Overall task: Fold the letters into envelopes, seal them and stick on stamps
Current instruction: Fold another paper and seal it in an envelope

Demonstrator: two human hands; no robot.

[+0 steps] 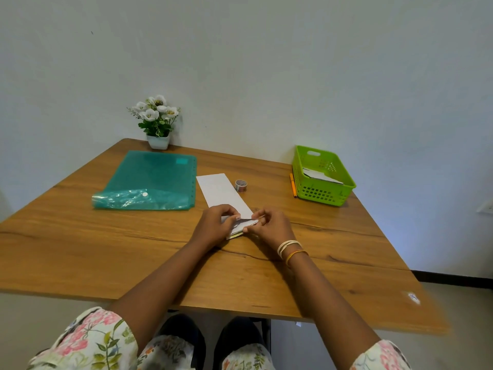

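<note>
Two hands [213, 227] [269, 227], one white envelope [222, 192], one tape roll [241, 185], one green basket [324, 193], one teal folder [149, 180], one flower pot [158, 142], one orange pen [293, 185], one table [106, 249].

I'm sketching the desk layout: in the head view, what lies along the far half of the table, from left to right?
Teal plastic folder → white envelope → small tape roll → orange pen → green basket with papers inside.
</note>
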